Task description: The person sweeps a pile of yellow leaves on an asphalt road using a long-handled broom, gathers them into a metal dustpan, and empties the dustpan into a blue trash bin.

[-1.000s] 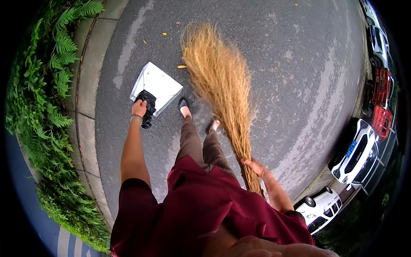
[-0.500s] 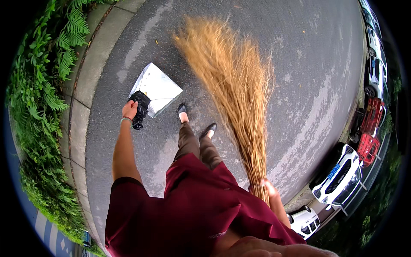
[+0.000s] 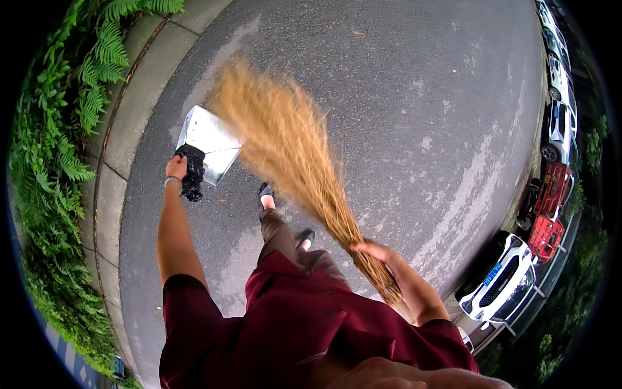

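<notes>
My left hand [image 3: 176, 167] is closed at the top of a black plastic bag [image 3: 192, 174], which is bunched beside a white, metal-looking dustpan [image 3: 210, 137]. Whether a handle lies under the bag is hidden. My right hand [image 3: 372, 250] grips a large straw broom [image 3: 304, 168] around its bound stalks. The broom slants up and left across the view, its bristles blurred by motion and spread over the road. Their left side overlaps the dustpan's right edge; I cannot tell if they touch it.
Grey asphalt road [image 3: 402, 84] stretches ahead and right. Along the left runs a concrete curb [image 3: 129, 139] with ferns and leafy plants [image 3: 58, 175] beyond. Parked at the right are a white car [image 3: 502, 279], a red vehicle [image 3: 551, 194] and other cars. My dark shoes [image 3: 306, 238] stand below the dustpan.
The broom has swung left, its bristles now reaching the dustpan in view. My right hand has moved up and left. The left hand, bag and dustpan have shifted slightly left.
</notes>
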`<act>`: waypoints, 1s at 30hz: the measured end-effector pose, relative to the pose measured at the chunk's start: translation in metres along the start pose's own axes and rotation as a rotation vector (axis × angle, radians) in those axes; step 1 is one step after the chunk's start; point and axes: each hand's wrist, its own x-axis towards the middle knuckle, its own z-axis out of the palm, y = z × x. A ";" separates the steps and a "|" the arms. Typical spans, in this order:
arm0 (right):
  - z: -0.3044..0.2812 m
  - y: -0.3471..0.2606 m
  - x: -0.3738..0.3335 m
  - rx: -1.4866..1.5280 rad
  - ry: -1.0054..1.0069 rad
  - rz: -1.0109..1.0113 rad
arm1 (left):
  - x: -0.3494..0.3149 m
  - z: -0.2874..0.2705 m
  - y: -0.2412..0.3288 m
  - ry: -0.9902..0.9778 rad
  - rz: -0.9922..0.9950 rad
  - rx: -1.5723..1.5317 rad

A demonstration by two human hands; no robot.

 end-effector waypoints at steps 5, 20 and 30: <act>-0.011 0.129 -0.062 0.241 -0.218 -0.042 | -0.017 0.000 0.000 -0.057 0.039 -0.029; -0.281 0.037 -0.083 1.309 -0.113 -0.336 | 0.038 -0.096 0.282 0.154 -0.001 -0.341; -0.391 -0.048 -0.095 1.813 -0.134 -0.638 | 0.169 -0.072 0.525 -0.006 0.197 -0.392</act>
